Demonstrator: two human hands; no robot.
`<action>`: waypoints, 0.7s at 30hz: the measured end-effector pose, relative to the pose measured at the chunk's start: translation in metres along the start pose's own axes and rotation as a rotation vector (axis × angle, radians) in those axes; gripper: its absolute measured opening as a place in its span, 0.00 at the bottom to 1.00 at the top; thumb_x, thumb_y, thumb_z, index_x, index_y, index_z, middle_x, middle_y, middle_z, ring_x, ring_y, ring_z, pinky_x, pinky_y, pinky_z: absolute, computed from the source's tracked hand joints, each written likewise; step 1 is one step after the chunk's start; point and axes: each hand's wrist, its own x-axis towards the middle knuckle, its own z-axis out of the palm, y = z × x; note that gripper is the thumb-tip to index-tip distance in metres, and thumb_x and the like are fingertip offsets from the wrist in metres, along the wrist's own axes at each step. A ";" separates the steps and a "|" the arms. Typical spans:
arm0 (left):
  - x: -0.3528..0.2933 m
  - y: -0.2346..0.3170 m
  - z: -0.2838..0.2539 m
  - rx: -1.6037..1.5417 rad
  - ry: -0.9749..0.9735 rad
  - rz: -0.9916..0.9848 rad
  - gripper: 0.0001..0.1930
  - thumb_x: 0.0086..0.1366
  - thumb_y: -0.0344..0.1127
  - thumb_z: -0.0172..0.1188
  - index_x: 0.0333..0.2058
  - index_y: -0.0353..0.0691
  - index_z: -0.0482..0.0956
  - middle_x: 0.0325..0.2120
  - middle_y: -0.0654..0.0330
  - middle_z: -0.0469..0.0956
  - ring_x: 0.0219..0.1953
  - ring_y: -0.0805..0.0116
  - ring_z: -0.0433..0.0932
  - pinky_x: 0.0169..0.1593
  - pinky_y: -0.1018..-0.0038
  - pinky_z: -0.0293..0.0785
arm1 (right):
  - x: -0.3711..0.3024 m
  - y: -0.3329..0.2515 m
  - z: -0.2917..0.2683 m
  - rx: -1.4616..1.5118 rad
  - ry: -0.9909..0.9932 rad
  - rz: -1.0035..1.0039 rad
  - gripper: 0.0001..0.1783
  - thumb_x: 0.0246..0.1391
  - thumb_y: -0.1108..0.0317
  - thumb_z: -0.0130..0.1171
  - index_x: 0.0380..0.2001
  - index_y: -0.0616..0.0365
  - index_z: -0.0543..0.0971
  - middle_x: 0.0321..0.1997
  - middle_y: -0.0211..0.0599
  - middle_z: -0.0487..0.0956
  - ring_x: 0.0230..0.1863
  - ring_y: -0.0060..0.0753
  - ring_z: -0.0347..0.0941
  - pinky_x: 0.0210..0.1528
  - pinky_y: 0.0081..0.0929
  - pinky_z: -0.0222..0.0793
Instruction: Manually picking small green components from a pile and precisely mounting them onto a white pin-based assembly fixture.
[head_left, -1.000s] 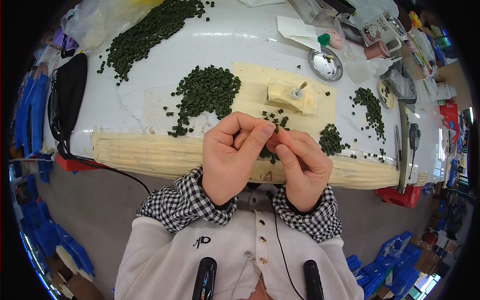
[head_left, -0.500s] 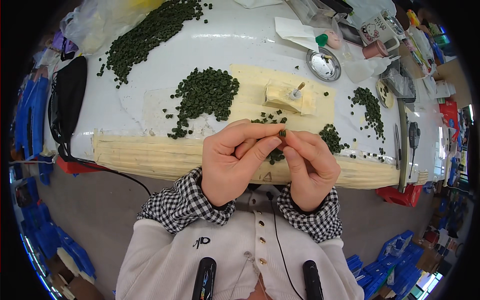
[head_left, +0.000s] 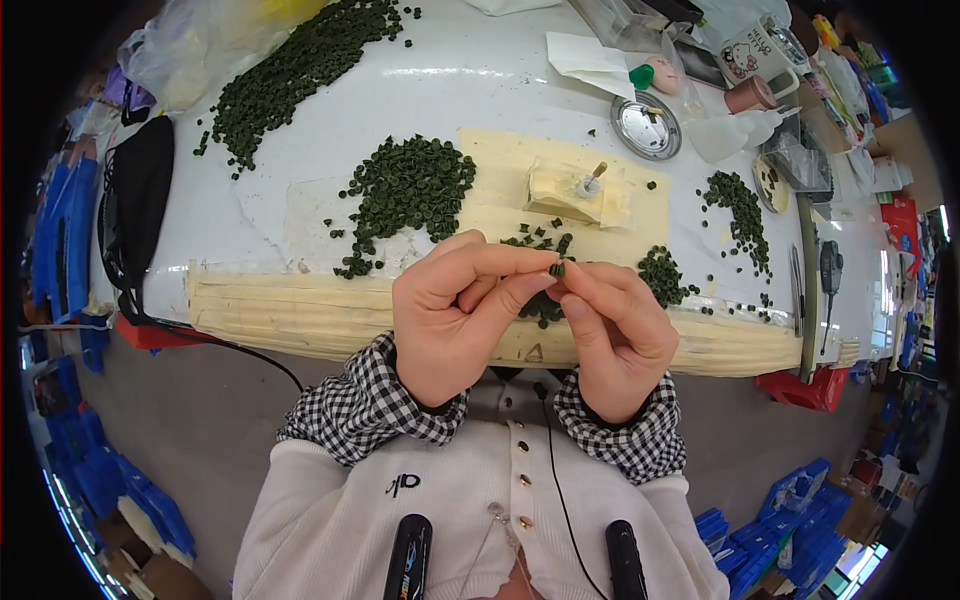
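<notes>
Between my two hands, above the table's padded front edge, is one small dark green ring-like piece (head_left: 557, 269). My left hand (head_left: 455, 310) pinches it between thumb and index finger. From the other side my right hand (head_left: 620, 335) has thumb and index fingertips closed at the same piece. Behind and below the fingers lies a small pile of like green pieces (head_left: 543, 310), partly hidden by my hands. A larger pile (head_left: 415, 190) spreads beyond my left hand. Another small heap (head_left: 662, 275) lies just past my right hand.
A tape-covered block (head_left: 570, 195) with a short upright peg stands on a yellowish sheet. Farther off are a round metal dish (head_left: 647, 128), a mug (head_left: 755, 55), a big green heap (head_left: 290, 75) and a black bag (head_left: 135, 210). Tweezers (head_left: 797, 290) lie at the right.
My left hand has shifted slightly left and tilted, and the pinched green piece has moved a little left with the fingertips. My right hand stays nearly in place.
</notes>
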 end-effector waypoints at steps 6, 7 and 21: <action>0.001 0.000 -0.001 0.039 -0.001 0.020 0.10 0.54 0.22 0.64 0.37 0.37 0.83 0.15 0.70 0.59 0.19 0.82 0.56 0.24 0.83 0.54 | 0.003 -0.003 -0.003 -0.089 -0.042 -0.045 0.15 0.49 0.83 0.60 0.42 0.65 0.80 0.40 0.43 0.79 0.38 0.30 0.76 0.39 0.19 0.70; 0.001 0.000 -0.001 0.041 -0.002 0.019 0.10 0.54 0.22 0.64 0.37 0.37 0.83 0.15 0.70 0.59 0.19 0.82 0.56 0.24 0.83 0.54 | 0.002 -0.003 -0.003 -0.090 -0.043 -0.039 0.15 0.48 0.83 0.60 0.42 0.65 0.80 0.40 0.43 0.79 0.37 0.29 0.76 0.39 0.19 0.70; 0.004 -0.004 -0.003 -0.006 -0.038 -0.041 0.10 0.53 0.23 0.65 0.36 0.36 0.83 0.14 0.71 0.58 0.18 0.83 0.55 0.23 0.83 0.53 | 0.007 -0.007 -0.008 -0.240 -0.082 -0.109 0.17 0.46 0.83 0.62 0.42 0.62 0.80 0.39 0.42 0.79 0.34 0.28 0.76 0.34 0.18 0.72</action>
